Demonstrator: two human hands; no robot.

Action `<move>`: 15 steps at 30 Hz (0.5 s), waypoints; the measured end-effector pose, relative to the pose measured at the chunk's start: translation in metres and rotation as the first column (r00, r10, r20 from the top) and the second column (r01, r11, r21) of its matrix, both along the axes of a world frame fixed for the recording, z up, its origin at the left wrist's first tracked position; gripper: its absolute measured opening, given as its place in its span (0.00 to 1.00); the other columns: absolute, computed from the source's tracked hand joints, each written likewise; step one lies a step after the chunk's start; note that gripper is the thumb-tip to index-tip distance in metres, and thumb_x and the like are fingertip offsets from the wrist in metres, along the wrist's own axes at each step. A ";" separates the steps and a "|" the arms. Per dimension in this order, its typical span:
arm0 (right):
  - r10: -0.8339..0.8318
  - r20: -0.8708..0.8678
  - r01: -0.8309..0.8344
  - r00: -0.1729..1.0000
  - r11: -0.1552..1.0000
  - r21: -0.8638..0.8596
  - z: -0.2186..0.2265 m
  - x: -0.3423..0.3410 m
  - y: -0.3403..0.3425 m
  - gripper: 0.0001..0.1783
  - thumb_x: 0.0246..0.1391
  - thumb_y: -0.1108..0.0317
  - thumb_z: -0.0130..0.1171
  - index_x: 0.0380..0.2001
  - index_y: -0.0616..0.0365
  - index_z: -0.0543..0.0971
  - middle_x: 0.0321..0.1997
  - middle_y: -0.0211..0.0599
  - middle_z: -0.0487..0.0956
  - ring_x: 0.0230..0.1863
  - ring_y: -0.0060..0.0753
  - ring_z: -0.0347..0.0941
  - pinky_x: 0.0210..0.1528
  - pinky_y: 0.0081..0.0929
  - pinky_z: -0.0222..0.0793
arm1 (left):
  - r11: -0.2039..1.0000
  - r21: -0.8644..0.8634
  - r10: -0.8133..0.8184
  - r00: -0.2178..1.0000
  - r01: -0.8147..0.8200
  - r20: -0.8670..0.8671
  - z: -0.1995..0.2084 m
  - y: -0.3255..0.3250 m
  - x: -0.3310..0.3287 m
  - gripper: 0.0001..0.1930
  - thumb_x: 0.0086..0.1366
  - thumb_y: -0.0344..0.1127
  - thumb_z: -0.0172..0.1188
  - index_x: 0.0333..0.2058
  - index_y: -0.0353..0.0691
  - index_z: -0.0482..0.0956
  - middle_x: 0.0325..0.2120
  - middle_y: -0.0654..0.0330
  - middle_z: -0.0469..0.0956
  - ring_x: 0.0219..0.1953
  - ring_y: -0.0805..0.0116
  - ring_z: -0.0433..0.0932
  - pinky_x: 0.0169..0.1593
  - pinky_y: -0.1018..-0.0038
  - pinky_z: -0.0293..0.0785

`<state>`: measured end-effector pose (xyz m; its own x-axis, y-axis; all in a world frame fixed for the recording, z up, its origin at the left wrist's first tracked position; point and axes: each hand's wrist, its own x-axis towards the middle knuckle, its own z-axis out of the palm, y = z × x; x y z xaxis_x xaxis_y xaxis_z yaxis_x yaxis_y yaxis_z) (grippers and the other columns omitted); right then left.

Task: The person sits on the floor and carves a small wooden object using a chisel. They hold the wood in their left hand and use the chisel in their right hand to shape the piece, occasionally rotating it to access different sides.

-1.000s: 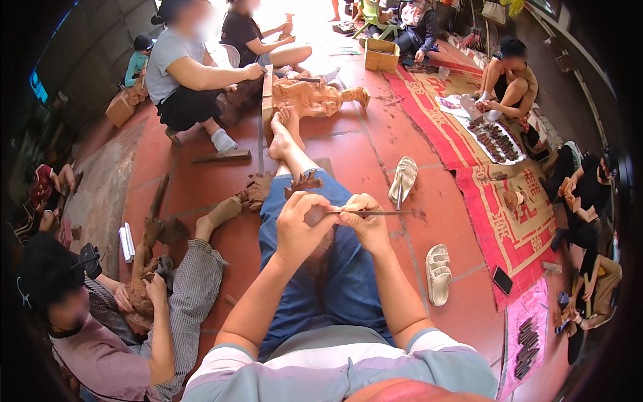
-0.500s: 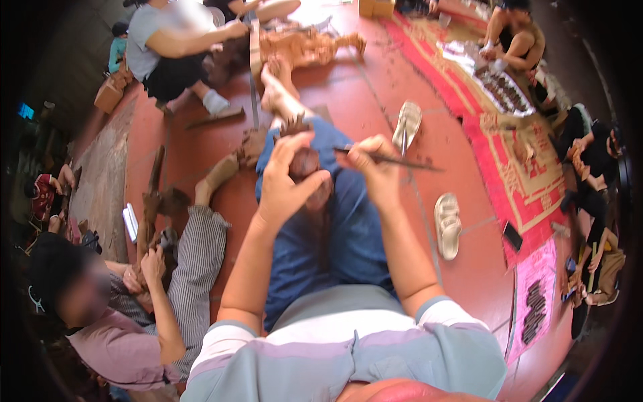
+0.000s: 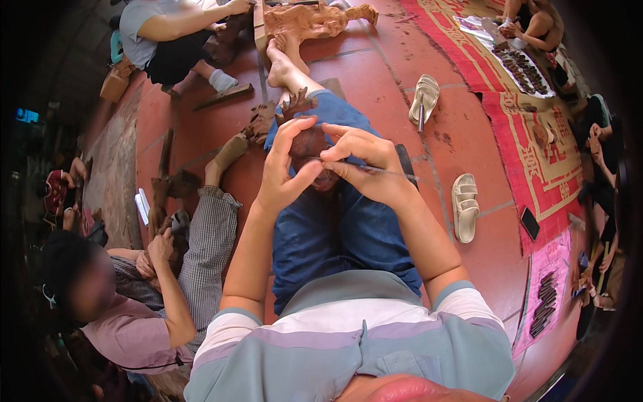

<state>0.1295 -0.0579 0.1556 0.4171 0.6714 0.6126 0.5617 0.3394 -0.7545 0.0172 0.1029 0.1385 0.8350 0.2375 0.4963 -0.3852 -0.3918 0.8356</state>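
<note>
A dark brown wood carving with jagged pieces at its far end rests on my lap, against my blue trousers. My left hand curves round its left side, thumb and fingers on it. In a pinch, my right hand holds a thin metal carving tool, its tip at the carving's right side. The fingers partly cover the carving. A dark strip lies beside my right thigh; its kind is unclear.
Two beige sandals lie on the red tile floor at right, a slim tool across the farther one. Beyond is a red and tan mat with a phone. A co-worker sits close at left; a large wood carving lies ahead.
My right hand has moved left, bringing the tool from beside the carving to its surface. My left hand stays round the carving. The whole view has shifted slightly.
</note>
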 end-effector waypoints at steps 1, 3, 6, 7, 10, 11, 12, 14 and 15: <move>0.056 -0.121 -0.057 0.991 0.998 -0.011 0.000 0.001 0.002 0.07 0.47 0.77 0.67 0.32 0.62 0.81 0.36 0.37 0.80 0.50 0.31 0.76 0.50 0.26 0.72 | 0.999 0.019 0.042 0.998 -0.042 0.038 -0.005 -0.002 0.003 0.27 0.56 0.28 0.63 0.55 0.33 0.66 0.52 0.52 0.68 0.55 0.60 0.68 0.58 0.70 0.64; 0.154 -0.357 -0.171 0.921 0.985 -0.016 0.001 0.006 0.006 0.07 0.48 0.75 0.67 0.32 0.62 0.81 0.36 0.36 0.80 0.48 0.29 0.77 0.49 0.26 0.72 | 0.991 0.061 0.114 0.989 -0.120 0.094 -0.009 -0.007 0.007 0.24 0.56 0.28 0.62 0.52 0.33 0.68 0.50 0.52 0.69 0.53 0.60 0.70 0.57 0.70 0.65; 0.170 -0.387 -0.227 0.906 0.968 -0.107 0.009 0.017 0.004 0.07 0.49 0.75 0.66 0.33 0.64 0.81 0.33 0.35 0.81 0.41 0.22 0.75 0.47 0.22 0.71 | 0.964 0.119 0.217 0.964 -0.236 0.150 -0.005 -0.016 0.012 0.20 0.56 0.28 0.63 0.47 0.34 0.70 0.46 0.52 0.71 0.48 0.58 0.72 0.53 0.69 0.68; 0.162 -0.398 -0.235 0.903 0.961 -0.143 0.011 0.020 0.004 0.07 0.49 0.76 0.66 0.33 0.65 0.81 0.32 0.35 0.81 0.39 0.20 0.74 0.46 0.21 0.71 | 0.958 0.118 0.243 0.959 -0.261 0.148 -0.005 -0.018 0.012 0.20 0.57 0.29 0.63 0.47 0.34 0.70 0.46 0.52 0.71 0.49 0.60 0.72 0.54 0.69 0.68; 0.214 -0.415 -0.289 0.884 0.949 -0.127 0.012 0.029 0.005 0.06 0.49 0.76 0.66 0.30 0.66 0.80 0.31 0.32 0.80 0.38 0.18 0.73 0.44 0.20 0.71 | 0.937 0.059 0.331 0.929 -0.344 0.164 -0.004 -0.028 0.016 0.18 0.55 0.28 0.64 0.44 0.35 0.71 0.44 0.54 0.74 0.47 0.64 0.73 0.54 0.71 0.67; 0.231 -0.415 -0.305 0.880 0.945 -0.122 0.013 0.031 0.006 0.06 0.49 0.76 0.66 0.30 0.66 0.80 0.32 0.32 0.80 0.37 0.17 0.73 0.44 0.20 0.71 | 0.921 0.054 0.375 0.916 -0.386 0.145 -0.005 -0.031 0.015 0.17 0.54 0.27 0.64 0.43 0.35 0.71 0.43 0.55 0.74 0.46 0.65 0.74 0.53 0.71 0.68; 0.241 -0.440 -0.311 0.865 0.946 -0.094 0.014 0.032 0.005 0.05 0.49 0.77 0.66 0.29 0.66 0.79 0.32 0.31 0.80 0.38 0.17 0.73 0.43 0.20 0.71 | 0.908 0.047 0.407 0.903 -0.416 0.137 -0.004 -0.034 0.017 0.16 0.54 0.26 0.64 0.42 0.35 0.72 0.42 0.55 0.75 0.45 0.65 0.74 0.52 0.72 0.68; 0.274 -0.445 -0.321 0.853 0.946 -0.033 0.015 0.037 0.006 0.05 0.50 0.77 0.65 0.28 0.66 0.78 0.33 0.30 0.80 0.38 0.16 0.72 0.42 0.20 0.71 | 0.865 0.007 0.497 0.859 -0.502 0.125 0.004 -0.041 0.023 0.13 0.51 0.24 0.64 0.37 0.35 0.74 0.36 0.56 0.77 0.40 0.66 0.76 0.48 0.73 0.70; 0.257 -0.433 -0.286 0.864 0.958 -0.003 0.018 0.037 0.007 0.04 0.51 0.77 0.64 0.28 0.65 0.78 0.31 0.30 0.78 0.34 0.17 0.71 0.36 0.20 0.69 | 0.836 -0.026 0.544 0.824 -0.547 0.158 0.006 -0.041 0.031 0.14 0.49 0.28 0.69 0.32 0.37 0.73 0.30 0.57 0.76 0.34 0.61 0.76 0.41 0.70 0.73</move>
